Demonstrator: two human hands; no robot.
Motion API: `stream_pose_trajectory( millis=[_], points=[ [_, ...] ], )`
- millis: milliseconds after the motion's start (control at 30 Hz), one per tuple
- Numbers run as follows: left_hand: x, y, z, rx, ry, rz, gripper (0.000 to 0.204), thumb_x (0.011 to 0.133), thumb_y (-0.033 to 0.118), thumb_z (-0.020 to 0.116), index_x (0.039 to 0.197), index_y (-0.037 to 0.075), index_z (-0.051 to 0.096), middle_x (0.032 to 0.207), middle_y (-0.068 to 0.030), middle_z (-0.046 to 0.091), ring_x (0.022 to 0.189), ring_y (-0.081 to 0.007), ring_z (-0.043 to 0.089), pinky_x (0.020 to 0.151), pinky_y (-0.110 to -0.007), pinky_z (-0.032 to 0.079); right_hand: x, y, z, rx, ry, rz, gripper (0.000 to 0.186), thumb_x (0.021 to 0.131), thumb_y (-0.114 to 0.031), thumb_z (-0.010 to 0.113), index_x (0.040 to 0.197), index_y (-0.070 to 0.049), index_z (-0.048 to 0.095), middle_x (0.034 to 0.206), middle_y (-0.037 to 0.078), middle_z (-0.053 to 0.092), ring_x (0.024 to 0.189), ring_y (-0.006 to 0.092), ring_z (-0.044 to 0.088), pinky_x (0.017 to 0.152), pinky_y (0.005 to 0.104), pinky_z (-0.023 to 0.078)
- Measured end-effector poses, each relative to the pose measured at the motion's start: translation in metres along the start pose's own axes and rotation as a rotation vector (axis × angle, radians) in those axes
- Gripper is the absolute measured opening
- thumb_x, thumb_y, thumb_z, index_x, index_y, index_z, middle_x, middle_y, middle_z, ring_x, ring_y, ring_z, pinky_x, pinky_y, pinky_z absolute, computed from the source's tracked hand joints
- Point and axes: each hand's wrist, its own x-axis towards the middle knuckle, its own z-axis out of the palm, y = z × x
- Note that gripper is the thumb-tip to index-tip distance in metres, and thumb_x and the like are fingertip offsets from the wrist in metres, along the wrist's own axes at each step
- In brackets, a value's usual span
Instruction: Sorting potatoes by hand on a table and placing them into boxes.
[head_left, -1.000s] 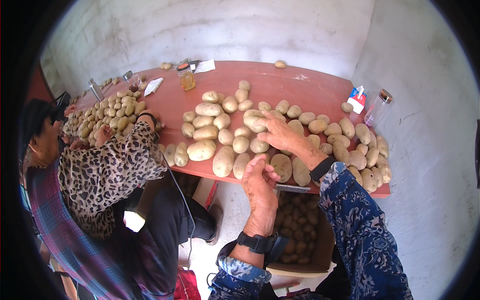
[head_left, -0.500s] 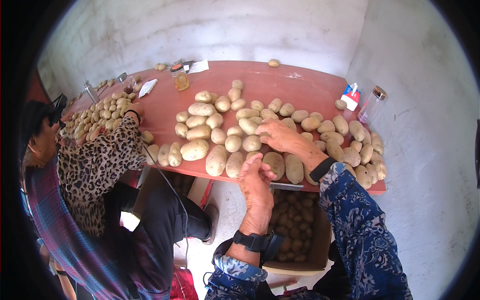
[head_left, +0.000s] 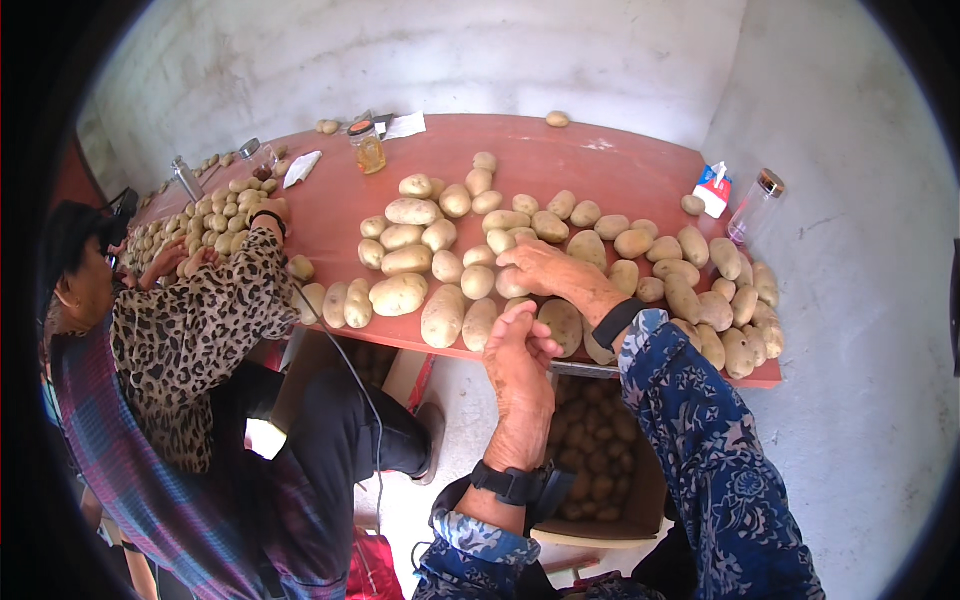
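Note:
Many pale brown potatoes cover the near part of the red table. My right hand reaches over the middle of them, its curled fingers on a potato that they partly cover. The underside of that grip is hidden. Closer to me, my left hand hovers at the table's front edge, palm turned up. Its fingers are loosely bent and apart, with nothing visible in them. Left of it lie a large long potato and another potato; a broad potato sits just right.
Below the table edge stands a cardboard box of potatoes. A co-worker at left handles a pile of smaller potatoes. Farther back are a lidded jar, a tissue pack and a clear bottle. A cable hangs at left.
My right hand has shifted left and slightly toward me, over a potato that was uncovered before. My left hand stays near the table edge. The whole view has shifted slightly.

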Motion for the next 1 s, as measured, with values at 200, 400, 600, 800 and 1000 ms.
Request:
stream_pose_trajectory(
  millis=[200,400,600,800,1000],
  points=[
    [-0.001,-0.003,0.009,0.01,0.021,-0.027,0.015,0.091,0.013,0.053,0.1,0.005,0.061,0.068,-0.0016,0.056,0.053,-0.0109,0.05,0.053,-0.026,0.047,0.001,-0.016,-0.01,0.037,-0.067,0.148,0.044,0.083,-0.026,0.056,0.124,-0.012,0.059,0.122,0.024,0.05,0.115,0.038,0.051,0.095,0.0439,0.043],
    [0.004,0.0,0.008,0.022,0.01,-0.022,0.018,0.089,0.014,0.054,0.103,0.003,0.058,0.068,-0.0023,0.056,0.054,-0.0133,0.053,0.05,-0.028,0.047,-0.001,-0.006,-0.01,-0.008,-0.193,0.131,0.047,0.082,-0.032,0.058,0.125,-0.013,0.057,0.132,0.024,0.044,0.12,0.0382,0.048,0.098,0.0443,0.041],
    [0.002,0.009,0.008,0.022,0.033,0.012,0.02,0.09,0.014,0.054,0.105,0.002,0.058,0.069,-0.0025,0.055,0.055,-0.0131,0.052,0.053,-0.028,0.048,-0.041,-0.009,-0.024,0.043,0.166,-0.004,0.042,0.083,-0.021,0.063,0.121,-0.005,0.058,0.127,0.025,0.049,0.118,0.0382,0.049,0.097,0.0442,0.041],
    [0.001,0.012,0.005,-0.005,0.114,0.099,0.022,0.09,0.014,0.054,0.108,0.002,0.057,0.073,-0.0014,0.055,0.061,-0.0123,0.051,0.057,-0.028,0.047,-0.115,-0.046,-0.028,0.131,0.409,-0.135,0.02,0.084,-0.012,0.061,0.102,-0.002,0.061,0.111,0.019,0.057,0.104,0.0365,0.056,0.087,0.0422,0.046],
    [0.005,0.011,0.001,0.014,0.155,0.128,0.025,0.089,0.019,0.057,0.109,0.004,0.058,0.074,0.0012,0.054,0.063,-0.0111,0.051,0.062,-0.028,0.046,-0.203,-0.06,0.02,0.312,0.272,-0.083,0.01,0.083,-0.013,0.059,0.086,-0.005,0.062,0.077,0.012,0.062,0.076,0.0353,0.061,0.068,0.0432,0.05]
  ],
)
